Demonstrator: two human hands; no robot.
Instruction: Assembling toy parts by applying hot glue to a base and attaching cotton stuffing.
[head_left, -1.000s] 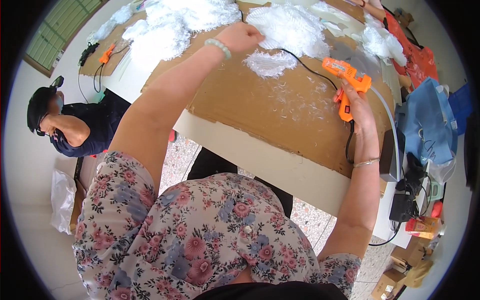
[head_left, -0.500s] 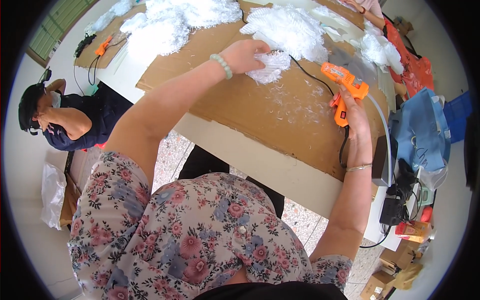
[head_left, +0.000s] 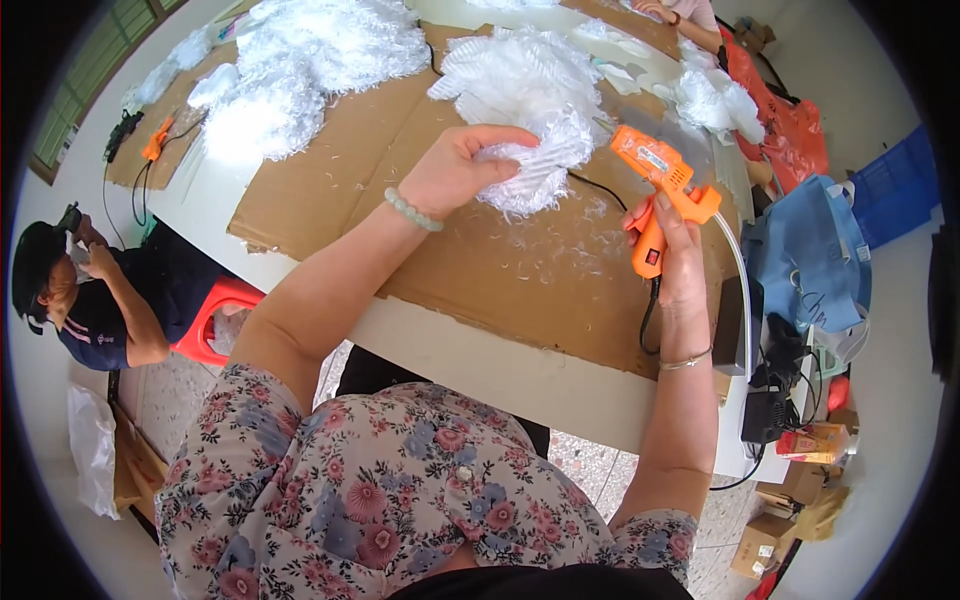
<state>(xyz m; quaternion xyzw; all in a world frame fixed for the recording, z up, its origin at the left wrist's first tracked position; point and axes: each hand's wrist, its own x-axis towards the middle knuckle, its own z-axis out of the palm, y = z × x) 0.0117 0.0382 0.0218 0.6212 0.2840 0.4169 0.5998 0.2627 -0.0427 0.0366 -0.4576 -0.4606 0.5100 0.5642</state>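
Observation:
My left hand (head_left: 468,170) pinches a tuft of fluffy white fringed material (head_left: 532,168) over the cardboard, thumb and fingers closed on its near edge. Behind that tuft lies a larger white fluffy pile (head_left: 515,75), which it overlaps. In my right hand (head_left: 676,262) is an orange hot glue gun (head_left: 668,190), its nozzle directed up and left toward the white material, apart from it. A clear glue stick (head_left: 741,280) trails out of the gun's back in a long curve. From its grip a black cord hangs down.
Brown cardboard (head_left: 500,290) with scattered white fibres covers the white table (head_left: 480,365). Another white pile (head_left: 320,70) and a second orange glue gun (head_left: 157,138) are at the far left. A seated person (head_left: 110,285) is at left. A blue bag (head_left: 810,250) and black adapter (head_left: 765,415) stand right.
The white tuft in my left hand is now raised and turned, showing more of itself. The glue gun stays in my right hand. My view has shifted, and the person at left has changed posture.

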